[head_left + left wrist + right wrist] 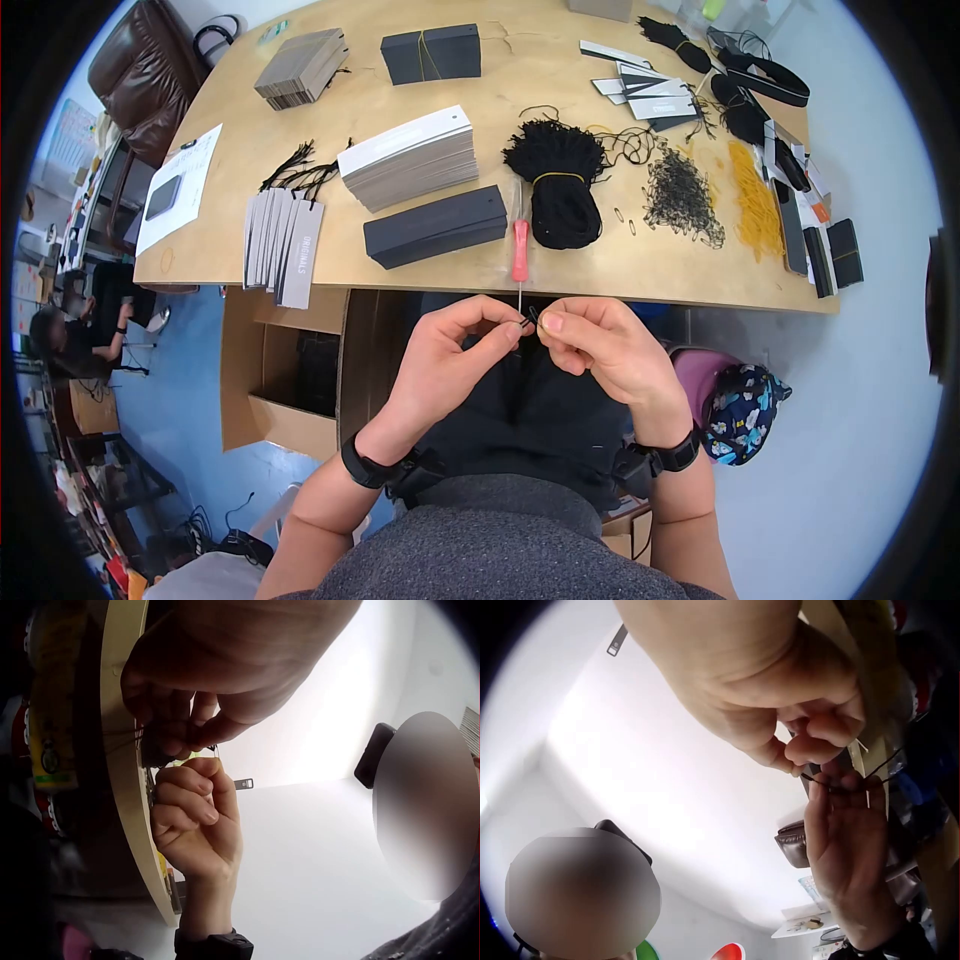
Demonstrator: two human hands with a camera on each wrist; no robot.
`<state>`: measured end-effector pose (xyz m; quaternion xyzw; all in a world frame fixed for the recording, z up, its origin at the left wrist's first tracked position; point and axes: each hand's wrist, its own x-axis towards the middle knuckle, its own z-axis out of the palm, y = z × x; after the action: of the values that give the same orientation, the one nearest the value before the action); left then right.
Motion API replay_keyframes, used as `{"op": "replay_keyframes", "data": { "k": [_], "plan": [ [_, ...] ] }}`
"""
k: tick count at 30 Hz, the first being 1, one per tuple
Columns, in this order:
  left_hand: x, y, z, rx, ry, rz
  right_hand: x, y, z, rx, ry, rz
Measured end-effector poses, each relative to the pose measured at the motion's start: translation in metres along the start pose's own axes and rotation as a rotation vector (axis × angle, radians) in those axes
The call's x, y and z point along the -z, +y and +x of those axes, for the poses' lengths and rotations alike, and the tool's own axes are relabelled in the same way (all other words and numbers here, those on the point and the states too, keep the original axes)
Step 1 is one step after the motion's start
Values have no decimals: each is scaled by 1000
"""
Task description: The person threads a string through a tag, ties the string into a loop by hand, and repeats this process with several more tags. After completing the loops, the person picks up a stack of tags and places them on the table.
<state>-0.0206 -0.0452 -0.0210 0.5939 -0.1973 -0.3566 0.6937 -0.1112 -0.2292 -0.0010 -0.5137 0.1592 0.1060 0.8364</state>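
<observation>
Both hands meet just off the table's front edge in the head view. My left hand [450, 350] pinches a thin black cord [883, 763] between thumb and fingers; its strands trail past the fingers in the right wrist view. In my right hand [615, 350], thumb and forefinger pinch a small dark safety pin [533, 317] right at the left fingertips. Part of the pin is hidden by the fingers. A red-handled tool [520, 250] with a thin metal shaft lies just beyond, its shaft toward the hands.
A bundle of black cords [566, 215], a heap of dark safety pins [683, 195] and yellow strands [757, 200] lie right on the table. Left are stacked white tags [410, 165], dark tags [436, 228] and corded tags [285, 240]. An open cardboard box [290, 425] stands below.
</observation>
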Motion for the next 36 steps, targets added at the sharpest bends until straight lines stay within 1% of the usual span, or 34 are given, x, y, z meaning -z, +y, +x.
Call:
{"op": "replay_keyframes", "data": {
  "k": [3,9,11,15,17,24,27,29,30,32,33,35,36],
  "plan": [
    [1,-1,-1,11,-10,-10,0,2,1,7,9,-2],
    [2,-1,-2,12,-18,-24,-2,4,0,-35,-5,0],
    [2,1,-2,33,-28,-26,-1,3,-1,-6,2,18],
    [1,0,-2,19,-36,-31,1,2,-1,9,8,14],
    [1,0,-2,18,-41,-26,2,2,0,-14,-14,23],
    [2,0,-2,27,-39,-17,1,6,0,-48,-5,30],
    [3,1,-2,14,-48,-14,1,8,0,-49,10,13],
    [3,1,-1,19,-86,-41,2,8,0,-33,4,-106],
    [4,1,-1,19,-86,-41,0,7,-2,-34,4,-106],
    [5,1,-1,31,-113,-53,-9,1,-8,114,196,-565],
    [5,2,-1,31,-111,-53,-12,-4,-11,113,194,-565],
    [5,5,-2,46,-123,-86,-16,-12,-15,532,279,-870],
    [5,5,-2,47,-121,-86,-17,-12,-16,531,278,-870]
  ]
}}
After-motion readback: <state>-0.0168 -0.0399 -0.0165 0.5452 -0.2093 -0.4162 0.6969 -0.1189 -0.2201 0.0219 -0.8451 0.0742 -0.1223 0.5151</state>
